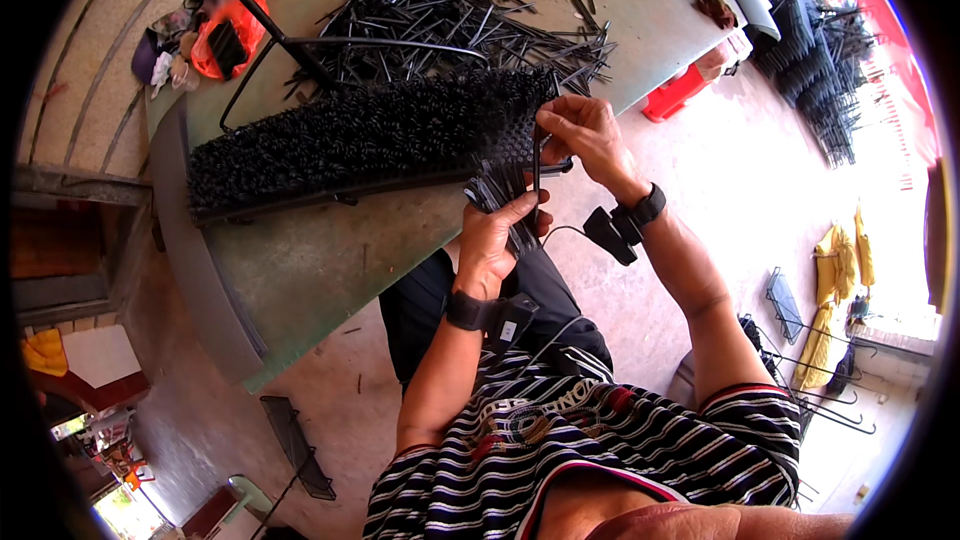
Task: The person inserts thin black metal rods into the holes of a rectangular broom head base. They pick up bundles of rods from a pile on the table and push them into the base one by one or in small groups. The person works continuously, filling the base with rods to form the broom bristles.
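Head view: left hand (pixel 492 232) clenches a bundle of thin black plastic sticks (pixel 505 202); right hand (pixel 583 130) pinches one stick at the long black bristled plastic mat (pixel 350 135) just beyond; a loosened clench would likely spill the bundle.

Matt black plastic strips (pixel 505 202); bristly black mat (pixel 350 135); smooth green table (pixel 300 260).

**The green table and its load**

You have a green table (pixel 330 260) before you. A long black bristle strip (pixel 360 140) lies across it, near your edge. Behind the strip you see a loose heap of black sticks (pixel 450 15). A bent black rod (pixel 300 50) rests beside the heap. At the far left corner lies an orange bag (pixel 225 35).
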`<act>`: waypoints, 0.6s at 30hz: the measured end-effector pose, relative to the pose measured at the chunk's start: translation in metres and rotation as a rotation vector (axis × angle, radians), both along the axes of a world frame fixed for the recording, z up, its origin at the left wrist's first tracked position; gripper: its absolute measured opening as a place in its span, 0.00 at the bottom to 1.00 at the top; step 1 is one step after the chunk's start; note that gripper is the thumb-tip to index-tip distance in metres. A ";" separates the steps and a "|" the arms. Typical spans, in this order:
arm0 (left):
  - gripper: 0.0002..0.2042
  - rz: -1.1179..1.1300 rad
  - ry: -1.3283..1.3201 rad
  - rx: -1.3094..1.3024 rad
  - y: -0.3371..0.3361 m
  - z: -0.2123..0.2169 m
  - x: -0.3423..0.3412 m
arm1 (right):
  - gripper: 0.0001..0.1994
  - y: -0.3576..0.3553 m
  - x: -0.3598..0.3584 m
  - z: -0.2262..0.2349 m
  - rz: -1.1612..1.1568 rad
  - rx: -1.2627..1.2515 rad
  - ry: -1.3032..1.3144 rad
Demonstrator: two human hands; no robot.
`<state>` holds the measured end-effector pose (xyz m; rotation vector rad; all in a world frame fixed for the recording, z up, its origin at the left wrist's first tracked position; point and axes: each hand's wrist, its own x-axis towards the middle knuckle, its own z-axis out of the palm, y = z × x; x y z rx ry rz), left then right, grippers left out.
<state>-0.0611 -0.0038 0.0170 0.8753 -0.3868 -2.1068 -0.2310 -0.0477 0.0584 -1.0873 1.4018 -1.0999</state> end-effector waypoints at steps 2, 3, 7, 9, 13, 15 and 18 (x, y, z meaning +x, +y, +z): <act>0.14 -0.016 0.005 -0.058 0.000 -0.001 0.002 | 0.10 0.000 -0.003 -0.003 0.010 0.012 0.030; 0.13 -0.013 -0.021 -0.064 0.001 0.000 0.003 | 0.10 0.000 -0.003 -0.004 0.015 0.017 0.045; 0.12 -0.007 -0.164 -0.120 0.002 0.004 0.004 | 0.10 0.003 0.000 -0.005 -0.001 0.041 0.035; 0.12 -0.013 -0.197 -0.137 0.002 0.008 0.004 | 0.10 0.004 0.002 -0.003 -0.028 0.079 -0.010; 0.12 -0.073 -0.122 -0.156 0.003 0.008 0.009 | 0.11 0.001 -0.010 -0.010 0.066 0.210 -0.069; 0.12 -0.091 -0.094 -0.192 0.003 0.008 0.010 | 0.11 0.001 -0.008 -0.007 0.037 0.228 -0.115; 0.12 -0.098 -0.104 -0.278 0.004 0.010 0.011 | 0.11 -0.001 -0.013 -0.013 0.051 0.284 -0.201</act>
